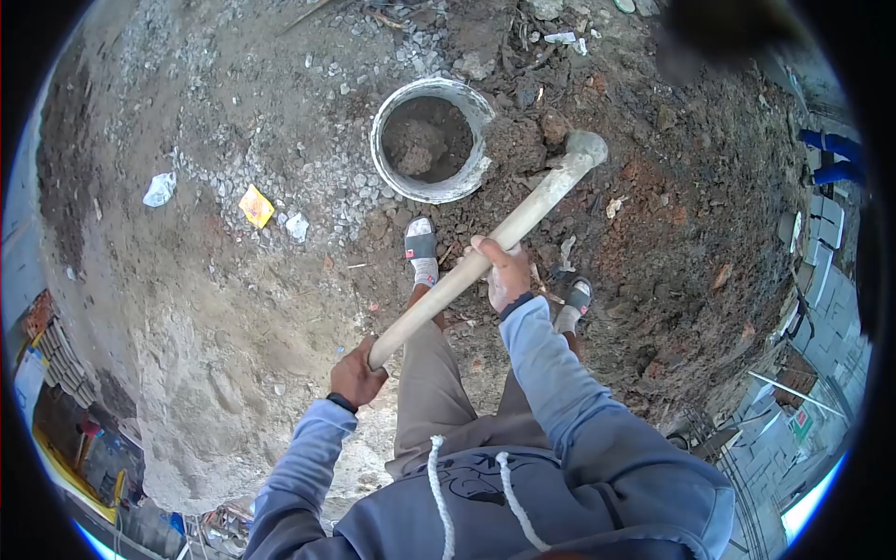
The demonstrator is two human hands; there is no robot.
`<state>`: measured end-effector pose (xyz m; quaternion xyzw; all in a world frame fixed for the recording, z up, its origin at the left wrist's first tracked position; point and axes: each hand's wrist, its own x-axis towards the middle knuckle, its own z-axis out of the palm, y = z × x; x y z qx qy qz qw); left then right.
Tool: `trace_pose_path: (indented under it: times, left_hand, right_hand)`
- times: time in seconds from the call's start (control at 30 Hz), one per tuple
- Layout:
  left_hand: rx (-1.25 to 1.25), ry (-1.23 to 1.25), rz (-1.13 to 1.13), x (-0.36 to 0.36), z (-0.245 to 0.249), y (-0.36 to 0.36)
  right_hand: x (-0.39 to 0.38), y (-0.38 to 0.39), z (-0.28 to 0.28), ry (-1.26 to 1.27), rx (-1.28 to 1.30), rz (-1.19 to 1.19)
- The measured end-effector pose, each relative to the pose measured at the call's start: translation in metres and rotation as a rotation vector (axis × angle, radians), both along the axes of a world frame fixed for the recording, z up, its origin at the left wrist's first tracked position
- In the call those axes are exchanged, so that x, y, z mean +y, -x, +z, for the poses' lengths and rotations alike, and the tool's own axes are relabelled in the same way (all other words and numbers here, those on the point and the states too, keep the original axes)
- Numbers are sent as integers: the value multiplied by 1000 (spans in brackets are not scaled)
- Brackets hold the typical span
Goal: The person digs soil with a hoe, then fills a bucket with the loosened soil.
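I hold a long pale wooden tool handle (pixel 527 217) that runs from my chest up and right to a muddy metal head (pixel 586 146) resting on the dirt. My left hand (pixel 357 376) grips the near end of the handle. My right hand (pixel 506 273) is wrapped around its middle. Just left of the tool's head, a round concrete ring (pixel 478 110) is sunk in the ground with soil inside. My two sandalled feet (pixel 422 250) stand on loose reddish-brown earth below the ring.
Gravel and scraps of litter, including a yellow wrapper (pixel 256 205) and white plastic (pixel 160 189), lie left of the ring. Clods and stones cover the ground to the right. Stacked tiles and blue pipes (pixel 833 157) sit at the right edge.
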<state>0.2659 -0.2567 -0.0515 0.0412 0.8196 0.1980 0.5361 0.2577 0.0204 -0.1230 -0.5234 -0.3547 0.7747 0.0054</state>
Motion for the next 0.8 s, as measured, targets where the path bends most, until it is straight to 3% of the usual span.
trace_pose_path:
  times: [0.03, 0.13, 0.3, 0.37, 0.43, 0.5, 0.57, 0.63, 0.7, 0.8]
  left_hand:
    - [132, 66, 33, -16, -21, 11]
    - [179, 82, 34, -21, -63, 41]
    - [49, -171, 33, 70, -90, 8]
    - [-213, -466, 71, 126, -110, -48]
    - [-521, -560, 35, 200, -100, -100]
    - [-958, -786, 298, 272, -84, -140]
    - [-1083, -836, 290, 329, -95, -175]
    - [-1231, -792, 365, 372, -112, -172]
    - [-1378, -722, 449, 391, -144, -183]
    - [-1375, -501, 690, 360, -195, -210]
  right_hand:
    - [-12, 11, -9, 44, -72, 76]
    - [-24, 37, -35, 6, -33, -16]
    - [75, -3, -17, -113, 79, -96]
    - [138, -51, -3, -201, 54, -123]
    - [201, -100, 11, -236, 61, -236]
    - [263, -142, 25, -351, -9, -231]
    - [325, -174, 18, -404, -65, -248]
    - [377, -194, -10, -377, -95, -254]
    - [412, -215, -75, -322, -57, -304]
    - [367, -245, -192, -228, -328, -267]
